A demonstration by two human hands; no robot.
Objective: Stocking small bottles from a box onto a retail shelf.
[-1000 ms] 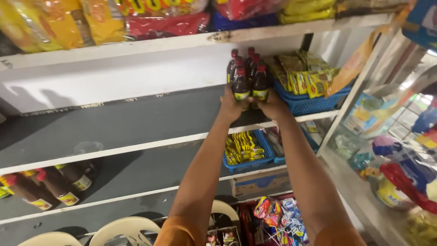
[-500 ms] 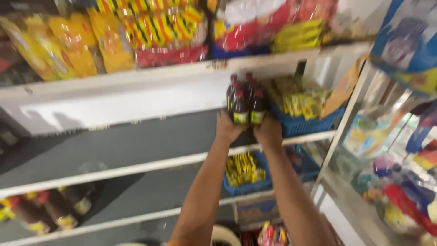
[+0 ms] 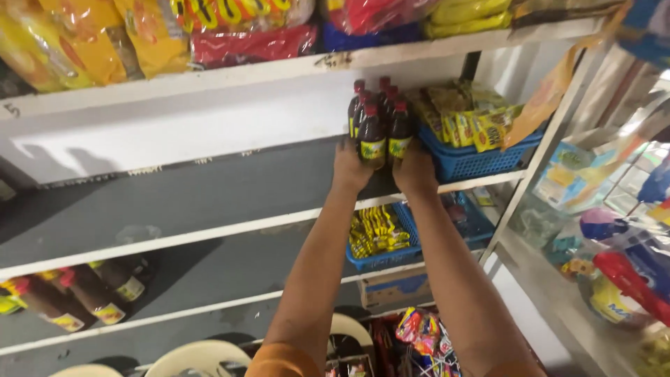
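On the middle shelf, right end, a cluster of bottles held between two raised hands.

Near field: pale plastic chairs (image 3: 202,356) at the bottom edge; both forearms rise from there towards the shelving.
Left hand (image 3: 351,166): pressed against the left side of the bottle cluster (image 3: 377,124), fingers curled round its base, grasping.
Right hand (image 3: 414,169): cupped against the cluster's right side and base, likewise grasping.
Bottle cluster: several small dark bottles with red caps and yellow labels, bunched together above the front edge of the middle shelf (image 3: 209,234), just beside the blue basket (image 3: 474,159) of yellow sachets.
Orientation: long axis vertical, caps pointing up towards the top shelf (image 3: 209,77).
Risk: judged, the bottles seem held only by side pressure; uneven squeeze could let an inner bottle slip or topple off the front edge, or knock the basket.
Far field: snack bags (image 3: 84,42) along the top shelf; more bottles (image 3: 91,293) lying at the lower shelf's left end.
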